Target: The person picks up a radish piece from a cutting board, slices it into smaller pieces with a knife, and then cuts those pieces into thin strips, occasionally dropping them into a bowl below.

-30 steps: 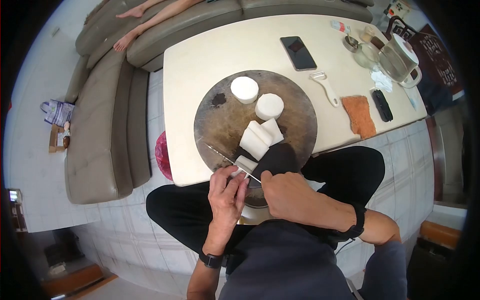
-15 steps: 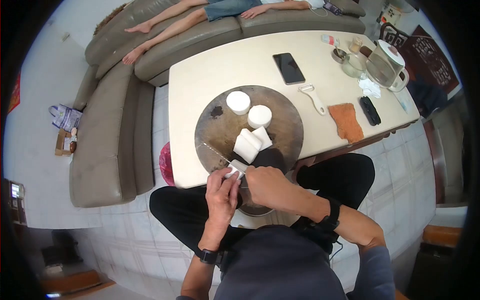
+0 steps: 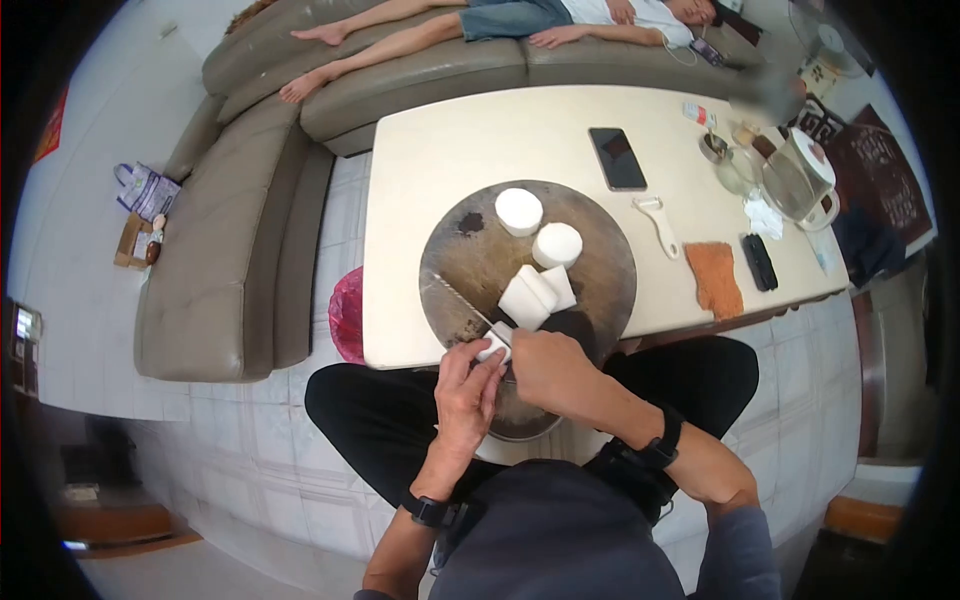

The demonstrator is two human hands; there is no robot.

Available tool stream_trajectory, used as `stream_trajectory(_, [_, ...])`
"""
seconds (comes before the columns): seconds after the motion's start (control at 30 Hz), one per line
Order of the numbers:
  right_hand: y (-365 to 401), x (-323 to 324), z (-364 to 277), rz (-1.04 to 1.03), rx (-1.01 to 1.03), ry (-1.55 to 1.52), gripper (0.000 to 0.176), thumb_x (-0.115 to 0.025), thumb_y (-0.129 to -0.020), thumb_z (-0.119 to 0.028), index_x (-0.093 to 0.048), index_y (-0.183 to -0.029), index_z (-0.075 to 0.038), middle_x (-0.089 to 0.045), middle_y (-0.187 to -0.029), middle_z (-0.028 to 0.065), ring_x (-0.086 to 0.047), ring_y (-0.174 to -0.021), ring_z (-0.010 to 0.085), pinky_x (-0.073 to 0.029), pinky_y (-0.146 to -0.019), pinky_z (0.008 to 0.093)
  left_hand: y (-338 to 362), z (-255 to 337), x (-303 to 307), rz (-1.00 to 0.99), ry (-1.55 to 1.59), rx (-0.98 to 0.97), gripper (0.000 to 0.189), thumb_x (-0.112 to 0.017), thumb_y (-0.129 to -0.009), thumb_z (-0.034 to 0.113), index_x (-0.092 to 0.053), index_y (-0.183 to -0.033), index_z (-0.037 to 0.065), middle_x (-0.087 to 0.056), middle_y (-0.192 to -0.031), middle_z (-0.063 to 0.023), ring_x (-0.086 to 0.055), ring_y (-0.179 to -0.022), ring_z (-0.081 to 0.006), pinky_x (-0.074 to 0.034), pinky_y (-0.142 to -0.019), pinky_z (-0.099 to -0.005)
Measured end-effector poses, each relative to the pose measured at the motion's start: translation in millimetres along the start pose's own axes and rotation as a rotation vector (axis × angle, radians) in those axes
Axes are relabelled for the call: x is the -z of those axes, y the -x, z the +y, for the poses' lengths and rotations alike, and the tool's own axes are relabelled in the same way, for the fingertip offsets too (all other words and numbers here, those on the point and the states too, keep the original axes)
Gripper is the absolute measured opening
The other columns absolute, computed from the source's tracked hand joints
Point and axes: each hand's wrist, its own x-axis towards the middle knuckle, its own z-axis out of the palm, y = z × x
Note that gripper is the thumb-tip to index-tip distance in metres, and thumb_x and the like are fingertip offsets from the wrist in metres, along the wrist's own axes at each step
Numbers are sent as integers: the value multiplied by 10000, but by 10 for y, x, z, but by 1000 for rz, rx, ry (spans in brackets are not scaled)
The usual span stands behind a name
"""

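My left hand (image 3: pixel 468 388) grips a small white piece (image 3: pixel 494 346) at the near-left part of the round wooden board (image 3: pixel 450 240). Closed beside it, my right hand (image 3: pixel 545 365) holds a knife (image 3: pixel 464 301), its handle hidden by the fingers. The blade points up and left over the board and lies against the white piece. Flat white slices (image 3: pixel 528 298) overlap just beyond my right hand. Two thick white rounds stand farther back, one at the upper left (image 3: pixel 519 212) and one to its right (image 3: pixel 557 245).
The cream table (image 3: pixel 400 170) also bears a phone (image 3: pixel 618 159), a peeler (image 3: pixel 657 225), an orange cloth (image 3: pixel 714 280), a black case (image 3: pixel 759 262) and a glass kettle (image 3: pixel 800 180). Another person (image 3: pixel 430 35) lies on the sofa (image 3: pixel 420 92). A pink bag (image 3: pixel 346 315) is left of the table.
The view has shifted, so the table and board appear farther right and more of the lying person shows. Both hands keep their hold on the white piece and the knife.
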Motion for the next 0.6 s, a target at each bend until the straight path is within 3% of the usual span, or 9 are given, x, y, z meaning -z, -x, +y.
stream_trajectory(0.13, [95,1,140,-83,-87,25,151,-577,-842,-96,-550,-828,52,-610,-705,273,-629,-711,440,-495,-658,502,-13,-30,-59,119,-10,-15,236,-748,-745,-7,-693,-974,15,-621,-1093,-134,-607,-958,-315,-509,-807,-386])
stream_trajectory(0.2, [155,25,167,14,-57,42,160,-547,-894,-113,-519,-828,29,-585,-666,260,-604,-671,443,-473,-628,512,-43,-18,-47,81,74,41,246,-740,-748,1,-686,-987,22,-613,-1079,-147,-604,-945,-339,-524,-782,-397])
stream_trajectory(0.37, [274,198,-30,30,-9,110,166,-535,-900,-120,-502,-835,29,-583,-622,243,-609,-602,430,-481,-573,507,35,-54,3,81,160,108,290,-756,-734,9,-665,-1010,16,-597,-1077,-157,-610,-949,-339,-530,-778,-385])
stream_trajectory(0.6, [391,269,-179,-83,-28,128,165,-533,-909,-108,-483,-816,18,-559,-573,218,-595,-557,414,-468,-522,486,52,-116,-18,121,117,7,284,-750,-733,-2,-646,-997,-1,-589,-1089,-162,-609,-987,-350,-526,-800,-393])
